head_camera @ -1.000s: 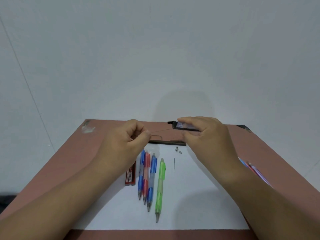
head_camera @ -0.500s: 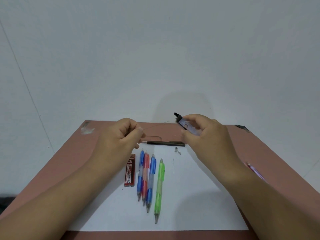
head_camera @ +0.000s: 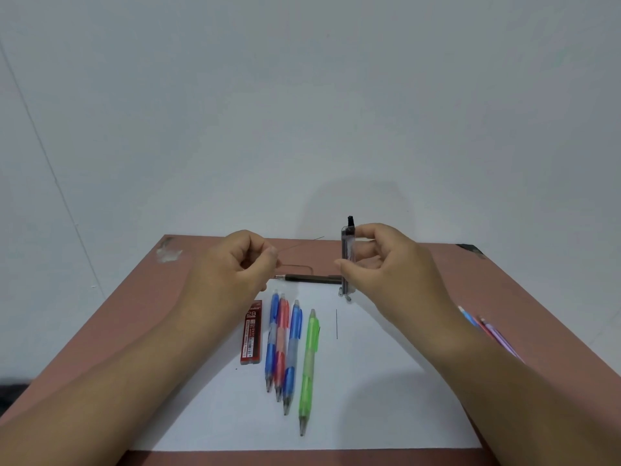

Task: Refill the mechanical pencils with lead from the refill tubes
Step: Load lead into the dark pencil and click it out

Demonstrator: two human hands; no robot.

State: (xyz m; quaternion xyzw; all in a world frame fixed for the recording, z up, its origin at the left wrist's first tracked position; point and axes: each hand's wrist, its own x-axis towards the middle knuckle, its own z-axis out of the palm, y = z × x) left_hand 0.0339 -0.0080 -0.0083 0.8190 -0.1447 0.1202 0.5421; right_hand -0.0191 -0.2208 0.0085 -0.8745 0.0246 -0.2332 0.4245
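Observation:
My right hand (head_camera: 383, 267) holds a clear lead refill tube (head_camera: 348, 260) upright, its black cap on top. My left hand (head_camera: 242, 264) pinches a thin pencil lead (head_camera: 295, 246) that points toward the tube. On the white paper (head_camera: 369, 381) lie two blue pencils (head_camera: 273, 341) (head_camera: 291, 351), a red pencil (head_camera: 281, 344) and a green pencil (head_camera: 309, 368), side by side. A red refill tube (head_camera: 251, 332) lies left of them. One loose lead (head_camera: 336, 324) rests right of the green pencil. A black pencil (head_camera: 309, 279) lies across the paper's far edge.
The brown table (head_camera: 134, 314) stands against a white wall. Small metal parts (head_camera: 346, 295) sit below the held tube. More coloured pencils (head_camera: 487, 331) lie at the right, partly hidden by my right forearm. A black object (head_camera: 470, 248) sits at the far right corner.
My right hand turned the clear refill tube from lying level to standing upright. The lead has come out of the tube and stays pinched in my left hand.

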